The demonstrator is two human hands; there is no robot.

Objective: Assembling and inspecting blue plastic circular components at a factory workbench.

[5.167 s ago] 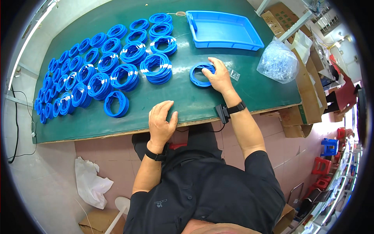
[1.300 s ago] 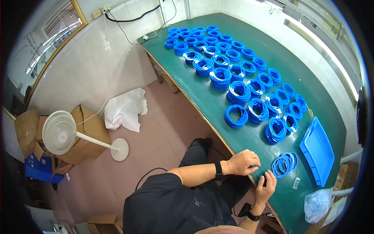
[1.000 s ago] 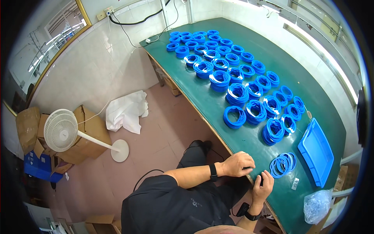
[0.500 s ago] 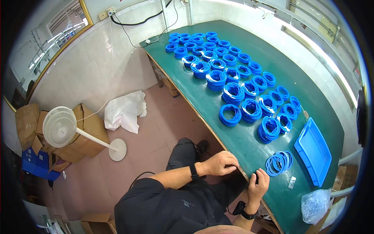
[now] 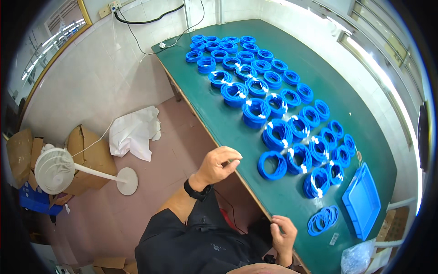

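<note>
My left hand (image 5: 218, 165) is raised beside the long edge of the green table (image 5: 248, 155). Its fingers are loosely curved, the thumb stands apart from them, and nothing shows in the grasp. My right hand (image 5: 284, 233) is at the table's near edge, fingers slightly bent and apart, holding nothing visible. Several stacks of blue rings or coils stand in rows across the table; a single stack (image 5: 263, 171) is closest to my left hand. Closest to my right hand lies a loose, fanned-out pile of thin blue rings (image 5: 323, 220).
Right of the loose rings are a blue plastic tray (image 5: 363, 201), a small pale packet (image 5: 334, 239) and a clear plastic bag (image 5: 357, 258). On the floor at left stand a white fan (image 5: 54, 170) and cardboard boxes (image 5: 89, 155), with a white sheet (image 5: 134, 132) against the wall.
My left hand has moved away from my right, further along the table edge and up. My right hand stays at the edge. The view has shifted; the ring stacks look undisturbed.
</note>
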